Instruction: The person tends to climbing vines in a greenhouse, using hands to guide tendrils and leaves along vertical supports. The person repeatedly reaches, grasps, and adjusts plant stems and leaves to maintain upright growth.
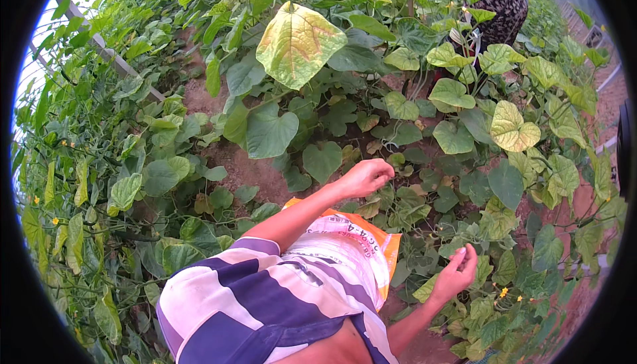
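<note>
My left hand (pixel 368 177) is held out over the cucumber vines, its fingers curled inward. The curled fingers hide whether anything is in them. Lower on the right, my right hand (pixel 460 269) has its thumb and fingertips drawn together beside a green leaf (pixel 454 247); I cannot tell whether they pinch anything. Between my forearms, an orange and white plastic sack (pixel 343 244) with printed writing hangs at my front, partly covered by my striped shirt (pixel 278 289). A heart-shaped leaf (pixel 322 161) grows just left of my left hand.
A large yellowing leaf (pixel 298 45) hangs high in front of me. Another person (pixel 497 11) in a patterned top is among the vines at the far right. Dense vines (pixel 164 175) line the left, under a metal greenhouse frame (pixel 114 58). Bare soil (pixel 244 170) shows between plants.
</note>
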Tool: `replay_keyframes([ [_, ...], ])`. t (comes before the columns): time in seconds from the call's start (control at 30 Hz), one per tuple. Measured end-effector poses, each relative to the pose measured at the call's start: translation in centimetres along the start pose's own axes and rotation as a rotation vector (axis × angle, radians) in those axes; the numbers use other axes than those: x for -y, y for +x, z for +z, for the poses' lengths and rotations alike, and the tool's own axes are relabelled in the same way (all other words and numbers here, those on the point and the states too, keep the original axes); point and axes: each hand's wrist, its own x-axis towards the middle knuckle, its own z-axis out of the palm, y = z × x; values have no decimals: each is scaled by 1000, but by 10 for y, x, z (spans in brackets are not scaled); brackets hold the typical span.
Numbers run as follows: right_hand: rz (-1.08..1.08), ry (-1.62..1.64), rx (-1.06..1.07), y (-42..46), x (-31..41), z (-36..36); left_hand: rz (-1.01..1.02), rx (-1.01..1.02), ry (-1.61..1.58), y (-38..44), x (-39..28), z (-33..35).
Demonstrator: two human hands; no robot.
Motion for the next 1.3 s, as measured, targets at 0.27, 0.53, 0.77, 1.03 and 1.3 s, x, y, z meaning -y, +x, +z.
replay_keyframes([
  [0.27, -354, 239, 366, -21, 198, 183, 409, -982, 563, 29, -68, -337],
  [0.53, -1042, 12, 129, 67, 451, 385, 122, -525, 133, 16, 53, -306],
  [0.77, -539, -125, 375, 23, 350, 475, -93, -549, -68, -20, 107, -338],
  [1.03, -289, -73, 481, 43, 367, 476, 17, -785, -72, 87, 124, -425],
  [1.3, -213, 313, 771, -6, 295, 515, -287, -452, -469, 151, 126, -411],
])
